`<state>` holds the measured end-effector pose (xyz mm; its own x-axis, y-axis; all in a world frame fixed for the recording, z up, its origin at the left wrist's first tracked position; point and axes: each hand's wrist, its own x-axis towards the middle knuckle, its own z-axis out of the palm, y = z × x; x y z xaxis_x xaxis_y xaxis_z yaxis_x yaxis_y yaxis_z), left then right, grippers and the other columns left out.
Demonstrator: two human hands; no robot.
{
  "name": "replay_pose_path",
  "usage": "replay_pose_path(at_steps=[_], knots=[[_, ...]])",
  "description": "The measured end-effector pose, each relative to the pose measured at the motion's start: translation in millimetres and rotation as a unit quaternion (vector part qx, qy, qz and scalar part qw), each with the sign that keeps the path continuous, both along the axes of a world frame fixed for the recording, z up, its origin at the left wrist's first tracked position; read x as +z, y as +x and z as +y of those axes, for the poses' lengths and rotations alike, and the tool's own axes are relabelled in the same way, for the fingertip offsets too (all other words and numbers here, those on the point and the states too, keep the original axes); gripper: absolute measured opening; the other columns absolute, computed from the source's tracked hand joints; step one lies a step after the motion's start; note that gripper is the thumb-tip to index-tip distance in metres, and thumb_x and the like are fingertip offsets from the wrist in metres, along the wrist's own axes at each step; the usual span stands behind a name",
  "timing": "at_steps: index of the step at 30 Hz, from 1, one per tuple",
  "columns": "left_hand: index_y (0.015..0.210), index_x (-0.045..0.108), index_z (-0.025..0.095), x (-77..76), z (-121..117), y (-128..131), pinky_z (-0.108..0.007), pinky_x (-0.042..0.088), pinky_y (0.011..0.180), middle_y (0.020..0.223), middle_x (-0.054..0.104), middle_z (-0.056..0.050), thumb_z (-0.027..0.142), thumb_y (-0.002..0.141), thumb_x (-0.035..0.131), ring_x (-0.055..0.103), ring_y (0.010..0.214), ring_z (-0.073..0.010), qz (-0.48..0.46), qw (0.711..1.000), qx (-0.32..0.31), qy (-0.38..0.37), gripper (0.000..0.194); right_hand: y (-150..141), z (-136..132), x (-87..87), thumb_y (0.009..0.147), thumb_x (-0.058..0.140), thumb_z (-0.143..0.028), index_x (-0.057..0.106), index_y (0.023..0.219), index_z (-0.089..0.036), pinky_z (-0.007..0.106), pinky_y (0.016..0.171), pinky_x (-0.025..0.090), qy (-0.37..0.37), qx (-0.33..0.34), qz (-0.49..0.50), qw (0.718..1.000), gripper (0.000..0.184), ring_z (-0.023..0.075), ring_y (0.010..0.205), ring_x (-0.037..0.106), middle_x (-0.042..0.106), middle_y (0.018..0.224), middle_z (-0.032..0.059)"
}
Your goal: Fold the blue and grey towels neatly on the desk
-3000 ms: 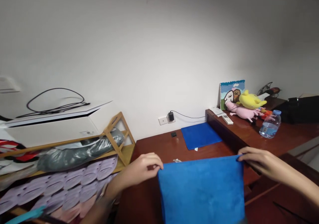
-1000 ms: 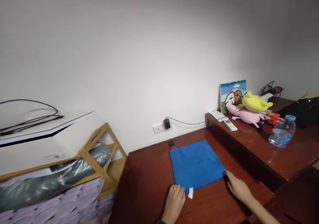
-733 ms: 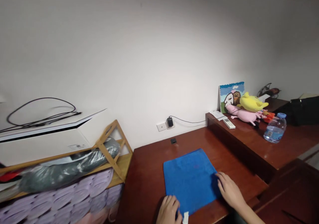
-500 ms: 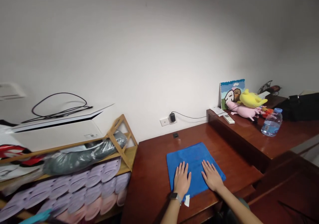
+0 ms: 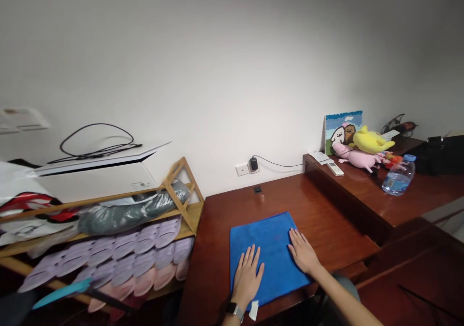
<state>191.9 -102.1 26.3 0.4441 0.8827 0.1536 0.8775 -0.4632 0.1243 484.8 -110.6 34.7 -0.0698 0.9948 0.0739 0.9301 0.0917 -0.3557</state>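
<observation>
A blue cloth (image 5: 271, 253) lies spread flat on the reddish-brown desk (image 5: 250, 203), with a white tag (image 5: 254, 310) sticking out at its near edge. My left hand (image 5: 247, 275) rests palm down on the cloth's left part, fingers stretched out, a watch (image 5: 234, 309) on the wrist. On the right edge of the cloth lies my right hand (image 5: 302, 252), also flat, its fingers extended up and to the left. Neither hand grips anything.
Left of the desk, a wooden rack (image 5: 188, 210) holds a white box (image 5: 101, 178) and several purple and pink slippers (image 5: 145, 241). On the raised right side are a water bottle (image 5: 398, 175), plush toys (image 5: 368, 140) and a remote (image 5: 335, 169). A black charger (image 5: 253, 163) is plugged into the wall.
The blue cloth has shifted left and slightly toward me on the desk. My left hand moved left and nearer with it; my right hand now sits at the cloth's right edge.
</observation>
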Motion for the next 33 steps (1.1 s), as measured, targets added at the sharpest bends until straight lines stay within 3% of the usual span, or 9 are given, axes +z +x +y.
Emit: replay_pose_path(at_steps=[3,9,11,14,20,23,25,27,33], knots=[[0.163,0.032,0.024,5.3,-2,16,-0.053,0.031,0.126,0.168,0.034,-0.007,0.043,0.109,0.030,0.032,0.156,-0.0260,-0.002,1.000,0.021,0.003,0.057,4,5,-2.5,0.107,0.019,-0.051,0.029,0.164,-0.012,0.044,0.130,0.018,-0.035,-0.004,-0.014,0.999,0.070,0.0234,0.159,0.019,0.023,0.171,0.0086],[0.161,0.036,0.022,8.5,-8,123,-0.050,0.029,0.128,0.168,0.035,-0.005,0.045,0.109,0.024,0.031,0.156,-0.0240,-0.065,0.998,-0.023,0.004,0.058,8,5,-21.0,0.107,0.017,-0.048,0.027,0.164,-0.013,0.045,0.131,0.016,-0.027,0.014,-0.017,0.999,0.068,0.0226,0.160,0.016,0.020,0.171,0.0078],[0.160,0.039,0.023,5.2,-10,141,-0.050,0.029,0.128,0.167,0.038,-0.005,0.047,0.109,0.023,0.033,0.155,-0.0242,-0.077,0.996,-0.032,-0.014,0.059,10,6,-24.4,0.107,0.017,-0.048,0.027,0.165,-0.013,0.045,0.131,0.015,-0.029,0.022,-0.023,0.999,0.068,0.0225,0.160,0.014,0.019,0.171,0.0072],[0.161,0.038,0.023,-6.5,-11,118,-0.052,0.030,0.128,0.168,0.036,-0.005,0.046,0.108,0.025,0.034,0.155,-0.0259,-0.071,0.997,0.009,-0.003,0.059,10,8,-27.7,0.107,0.017,-0.051,0.026,0.165,-0.016,0.045,0.131,0.015,-0.024,0.012,-0.020,0.999,0.068,0.0219,0.160,0.015,0.020,0.172,0.0063],[0.161,0.037,0.018,-32.9,-21,-21,-0.051,0.034,0.126,0.167,0.036,-0.008,0.041,0.107,0.027,0.034,0.155,-0.0271,-0.014,0.986,0.162,0.035,0.060,11,9,-35.6,0.107,0.020,-0.052,0.030,0.164,-0.018,0.047,0.130,0.020,-0.002,0.009,-0.013,1.000,0.067,0.0236,0.158,0.022,0.026,0.170,0.0073],[0.162,0.037,0.016,-39.2,-29,-56,-0.051,0.034,0.125,0.166,0.039,-0.010,0.041,0.107,0.027,0.037,0.153,-0.0274,-0.005,0.981,0.188,0.052,0.061,12,9,-40.6,0.107,0.021,-0.052,0.029,0.164,-0.017,0.047,0.130,0.020,0.002,0.008,-0.017,1.000,0.068,0.0231,0.159,0.022,0.026,0.171,0.0076],[0.162,0.036,0.015,-36.6,-29,-57,-0.052,0.034,0.125,0.164,0.042,-0.011,0.040,0.106,0.028,0.039,0.153,-0.0280,-0.008,0.980,0.187,0.067,0.061,11,8,-42.9,0.107,0.021,-0.051,0.029,0.165,-0.017,0.047,0.130,0.021,0.008,0.006,-0.017,1.000,0.067,0.0232,0.159,0.022,0.027,0.170,0.0075],[0.162,0.035,0.015,-26.2,-22,-41,-0.052,0.034,0.125,0.164,0.041,-0.012,0.038,0.107,0.027,0.038,0.153,-0.0279,-0.019,0.982,0.171,0.082,0.061,11,8,-41.7,0.107,0.022,-0.051,0.030,0.164,-0.019,0.048,0.130,0.020,0.008,0.005,-0.020,1.000,0.067,0.0240,0.158,0.023,0.029,0.170,0.0077],[0.165,0.028,0.019,18.0,10,61,-0.047,0.032,0.127,0.169,0.034,-0.007,0.040,0.109,0.026,0.030,0.156,-0.0240,-0.060,0.995,0.023,0.072,0.060,11,37,-4.8,0.106,0.016,-0.052,0.028,0.165,-0.015,0.046,0.131,0.009,-0.014,0.011,-0.039,0.999,0.070,0.0226,0.160,0.018,0.024,0.171,0.0080]])
